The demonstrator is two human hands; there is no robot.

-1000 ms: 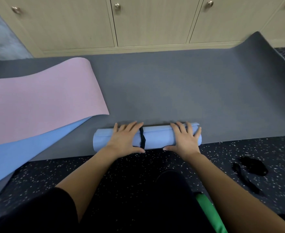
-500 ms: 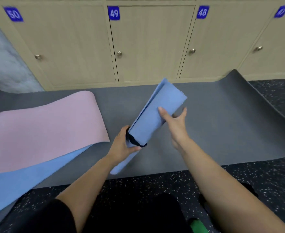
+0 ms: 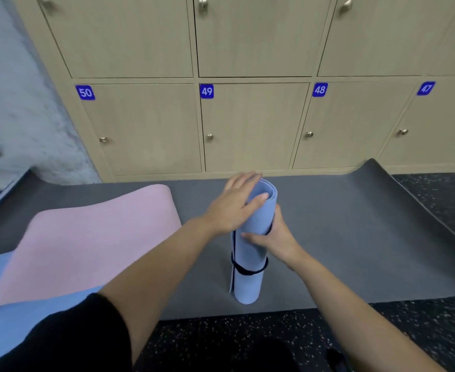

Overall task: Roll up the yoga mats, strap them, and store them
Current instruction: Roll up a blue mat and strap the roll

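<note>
Blue mat (image 3: 247, 287) upright, right hand (image 3: 280, 240) curled around.

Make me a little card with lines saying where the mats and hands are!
rolled mat: light-blue rolled foam yoga mat, standing upright on the dark grey floor mat
strap: black band round its lower part
left hand: flat against the roll's top end
right hand: grips the roll's middle
unrolled: pink foam mat lying over a blue foam mat
lockers: beige wooden doors 47 to 50, closed
</note>
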